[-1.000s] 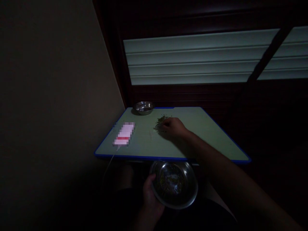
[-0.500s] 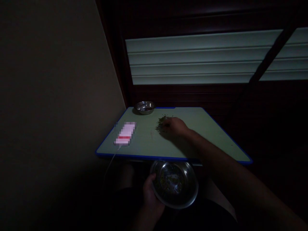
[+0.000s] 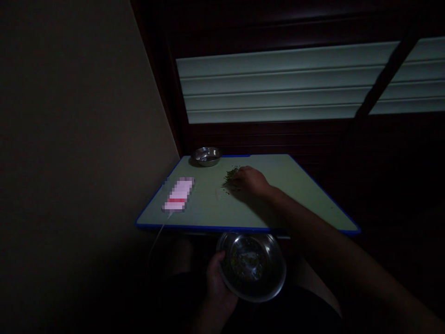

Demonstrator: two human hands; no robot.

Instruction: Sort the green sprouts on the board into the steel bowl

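Observation:
My left hand (image 3: 219,287) grips the left rim of a shiny metal bowl (image 3: 274,287), thumb over the edge, below the table's front edge. The bowl is tilted towards me and small greenish bits lie on its bottom. On the table, my right hand (image 3: 253,181) is at a small heap of green, bean-like grains (image 3: 231,174). Its fingers are bent and close together, tips down at the heap's right side. Whatever is between the fingertips is too dark and small to make out. A few loose grains lie around the heap.
A pale green table (image 3: 295,204) with a blue edge stands before me. A second metal bowl (image 3: 207,157) sits at its far left corner. A lit, blurred-out phone (image 3: 179,195) lies on the left, its white cable (image 3: 158,239) hanging over the front edge. A wall rises at left.
My right fingers have shifted slightly on the heap, and more grains now lie loose on its near side. My left hand and the bowl keep their place; the view has turned slightly.

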